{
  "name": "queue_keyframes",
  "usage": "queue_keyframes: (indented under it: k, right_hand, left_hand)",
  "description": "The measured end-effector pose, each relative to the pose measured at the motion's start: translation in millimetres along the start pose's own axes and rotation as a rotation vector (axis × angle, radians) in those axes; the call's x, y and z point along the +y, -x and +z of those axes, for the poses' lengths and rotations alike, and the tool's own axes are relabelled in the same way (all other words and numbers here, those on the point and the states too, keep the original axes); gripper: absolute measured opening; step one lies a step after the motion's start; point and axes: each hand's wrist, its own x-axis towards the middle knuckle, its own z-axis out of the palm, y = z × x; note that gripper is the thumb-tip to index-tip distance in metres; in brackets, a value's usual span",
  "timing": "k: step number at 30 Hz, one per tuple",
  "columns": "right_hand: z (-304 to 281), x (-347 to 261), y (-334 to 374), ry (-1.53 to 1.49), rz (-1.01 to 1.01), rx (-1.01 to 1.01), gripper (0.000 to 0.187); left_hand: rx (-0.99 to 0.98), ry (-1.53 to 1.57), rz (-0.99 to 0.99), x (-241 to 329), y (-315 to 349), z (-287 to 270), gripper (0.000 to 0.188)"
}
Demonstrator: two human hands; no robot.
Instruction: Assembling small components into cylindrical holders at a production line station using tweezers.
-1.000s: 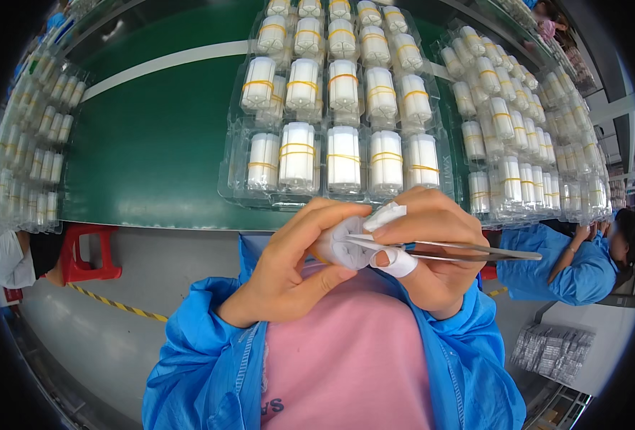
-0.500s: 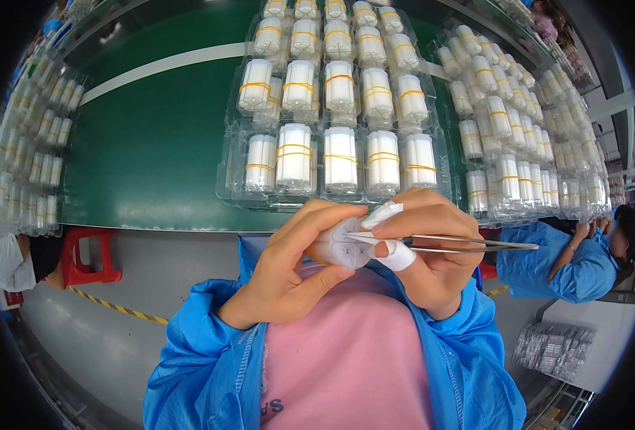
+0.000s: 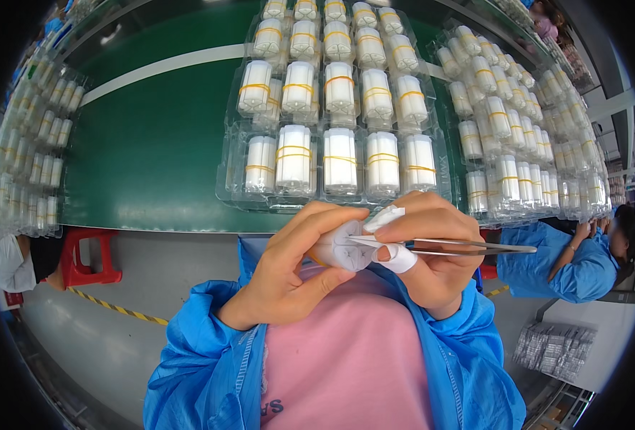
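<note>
In my left hand (image 3: 289, 269) is a bundle of white tubes (image 3: 347, 247), its end face turned to the right and a yellow rubber band partly showing near my fingers. My right hand (image 3: 432, 247) pinches metal tweezers (image 3: 468, 248) between thumb and forefinger, both wrapped in white tape. The tweezers' pointed tips meet the end face of the bundle; whether they reach inside it I cannot tell. Both hands are in front of my chest, just short of the table's near edge.
Clear plastic trays (image 3: 231, 188) of similar banded white bundles (image 3: 340, 154) stand on the green table (image 3: 145, 158). More stacked trays are at right (image 3: 503, 179) and far left (image 3: 27, 158). A red stool (image 3: 92, 256) is at left; a person in blue (image 3: 568, 261) is at right.
The tweezers and my right hand have shifted very slightly at the bundle's end face. My left hand keeps its hold on the bundle almost unmoved.
</note>
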Motion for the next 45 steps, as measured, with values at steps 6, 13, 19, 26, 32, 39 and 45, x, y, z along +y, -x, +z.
queue_keyframes:
  k: [6, 13, 19, 26, 32, 39, 45]
  right_hand:
    - [3.3, 0.8, 0.6, 0.007, -0.004, 0.028, 0.015]
    - [7.8, -2.0, -4.5, 0.097, -0.034, -0.033, 0.013]
    - [2.1, -11.7, -6.5, 0.263, -0.087, -0.132, 0.016]
    - [3.6, -2.2, 1.3, 0.05, 0.039, -0.011, 0.018]
    - [3.3, -12.6, 13.7, -0.187, 0.262, 0.096, 0.024]
    - [12.7, -12.2, 11.6, -0.426, 0.418, 0.143, 0.025]
    - [10.6, -12.4, 12.7, -0.195, 0.118, 0.117, 0.02]
  left_hand:
    - [0.012, -0.03, 0.027, -2.0, -0.2, -0.1, 0.055]
    - [0.049, -0.178, 0.026, 0.7, -0.3, -0.4, 0.055]
    - [0.013, -0.367, 0.131, 0.8, -3.3, -4.4, 0.054]
    - [0.032, -0.084, 0.065, -8.4, 2.1, -3.6, 0.054]
    - [-0.026, 0.153, 0.005, -0.9, 4.0, -5.1, 0.05]
    - [0.033, 0.068, 0.116, -11.1, 5.1, 2.3, 0.059]
    - [0.03, -0.048, 0.041, -8.8, 7.2, 3.5, 0.059]
